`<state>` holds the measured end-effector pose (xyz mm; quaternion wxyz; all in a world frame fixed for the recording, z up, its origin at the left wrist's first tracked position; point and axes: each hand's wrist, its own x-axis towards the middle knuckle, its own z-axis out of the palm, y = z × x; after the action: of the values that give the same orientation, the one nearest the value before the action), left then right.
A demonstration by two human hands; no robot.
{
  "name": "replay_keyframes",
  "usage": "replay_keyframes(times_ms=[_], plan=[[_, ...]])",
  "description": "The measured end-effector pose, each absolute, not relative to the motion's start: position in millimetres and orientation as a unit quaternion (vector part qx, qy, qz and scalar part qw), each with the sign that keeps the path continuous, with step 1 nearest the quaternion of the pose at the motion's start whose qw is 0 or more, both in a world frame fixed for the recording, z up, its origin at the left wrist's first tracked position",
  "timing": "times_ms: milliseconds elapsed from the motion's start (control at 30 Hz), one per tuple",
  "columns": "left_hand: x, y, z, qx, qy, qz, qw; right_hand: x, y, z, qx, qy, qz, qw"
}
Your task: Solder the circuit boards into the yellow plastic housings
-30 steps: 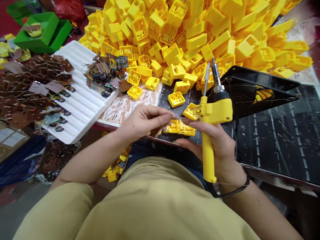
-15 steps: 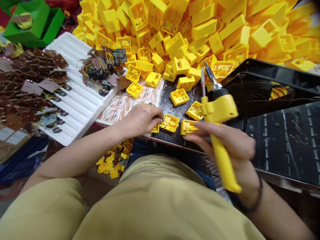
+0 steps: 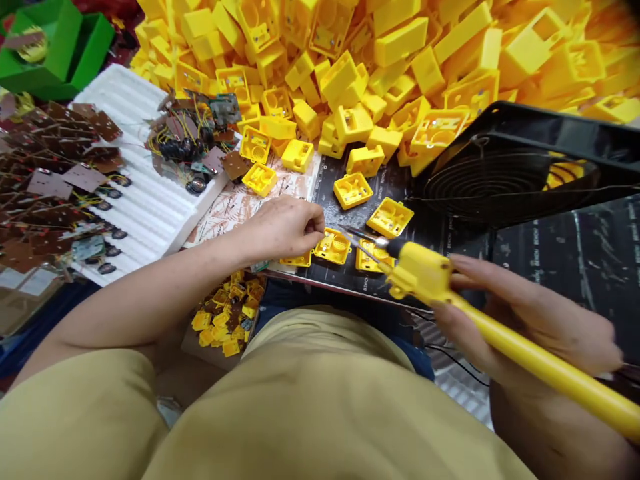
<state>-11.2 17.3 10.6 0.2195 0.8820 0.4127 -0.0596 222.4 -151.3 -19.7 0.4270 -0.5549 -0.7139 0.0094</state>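
Note:
My right hand [image 3: 525, 320] is closed round a yellow soldering tool [image 3: 430, 270], whose thin metal tips point left over the small yellow housings. Near those tips lies an open yellow housing [image 3: 333, 245], with another housing [image 3: 370, 259] to its right. My left hand [image 3: 290, 227] rests by the front edge with thumb and fingers pinched together; whatever they hold, if anything, is hidden. Partly under this hand is a third yellow housing [image 3: 297, 259]. One more open housing [image 3: 391, 217] sits just behind the tool.
A large pile of yellow housings [image 3: 350, 80] fills the back. On the right stands a black fan [image 3: 480, 180]. White foam [image 3: 145, 193] at the left bears brown circuit boards [image 3: 45, 180] and wired speakers. Green bins [image 3: 50, 60] are at the far left.
My right hand has moved right and tipped the tool from upright to nearly level, bringing its tips down to the housings. My left hand stays pinched near the front housings.

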Motion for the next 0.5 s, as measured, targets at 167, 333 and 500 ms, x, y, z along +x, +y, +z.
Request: replay_keyframes(times_ms=[167,333,500], plan=[[-11,17,9,0.886,0.407,-0.046,0.217,214,-142,-15,-0.481,-0.765,0.044,0.427],[-10,17,11,0.887,0.406,-0.059,0.211,213,-131,-10,-0.437,-0.793,0.053,0.421],[-7,17,12,0.893,0.400,-0.063,0.198,211,-129,-2,-0.420,-0.820,0.029,0.387]])
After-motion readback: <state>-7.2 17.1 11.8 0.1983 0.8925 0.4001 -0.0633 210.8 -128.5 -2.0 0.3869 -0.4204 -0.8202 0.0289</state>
